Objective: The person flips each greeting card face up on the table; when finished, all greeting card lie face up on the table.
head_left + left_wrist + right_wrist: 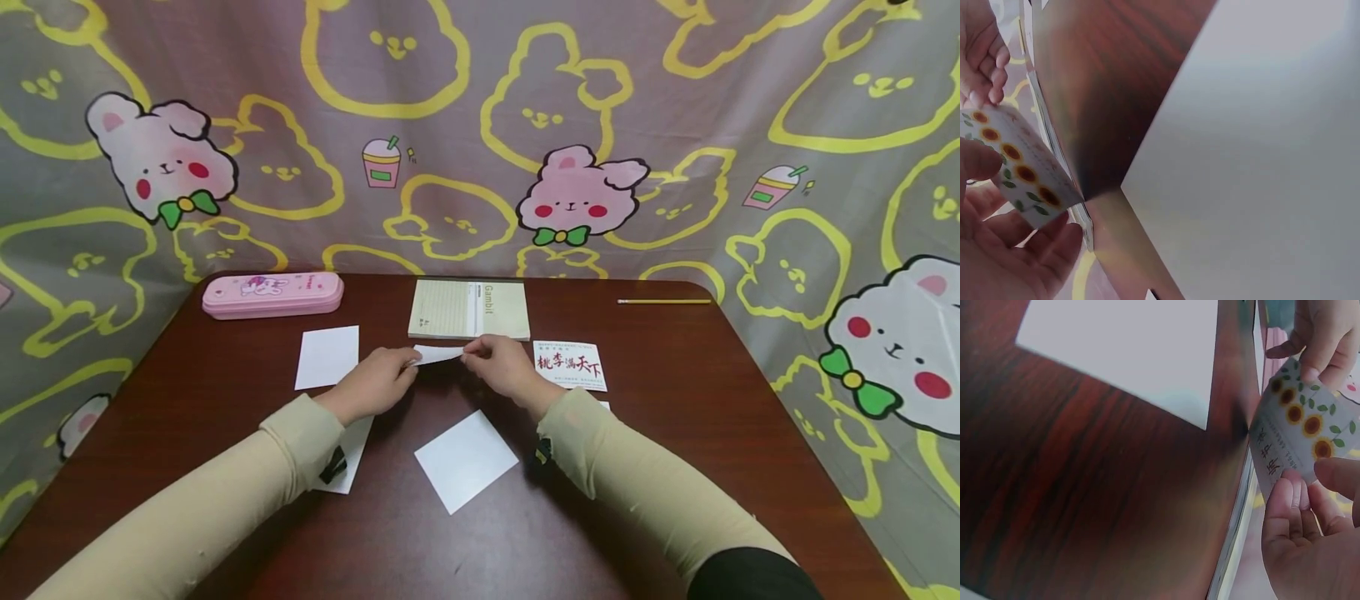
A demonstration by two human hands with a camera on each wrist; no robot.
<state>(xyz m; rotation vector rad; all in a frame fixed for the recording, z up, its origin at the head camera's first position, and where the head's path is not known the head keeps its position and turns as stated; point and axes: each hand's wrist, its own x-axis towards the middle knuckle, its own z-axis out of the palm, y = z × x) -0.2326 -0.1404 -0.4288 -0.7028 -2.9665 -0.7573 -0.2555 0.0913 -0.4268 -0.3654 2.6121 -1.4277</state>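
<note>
A small card (437,355) is held up off the table between both hands in the head view, one end in each. In the wrist views the card (1310,422) shows a row of printed sunflowers with green leaves and some characters. My left hand (378,379) pinches its left end between thumb and fingers. Its right end is pinched by my right hand (510,367), the thumb on the sunflower side. A blank white square card (467,461) lies on the table nearer me, below the hands. Just behind the held card is a pale yellow notebook (450,308).
White cards lie at the left (327,357) and partly under the left forearm (356,471). A card with red characters (570,365) is beside my right hand. A pink pencil case (273,296) and a yellow pencil (663,302) lie toward the back, before a printed curtain (450,125).
</note>
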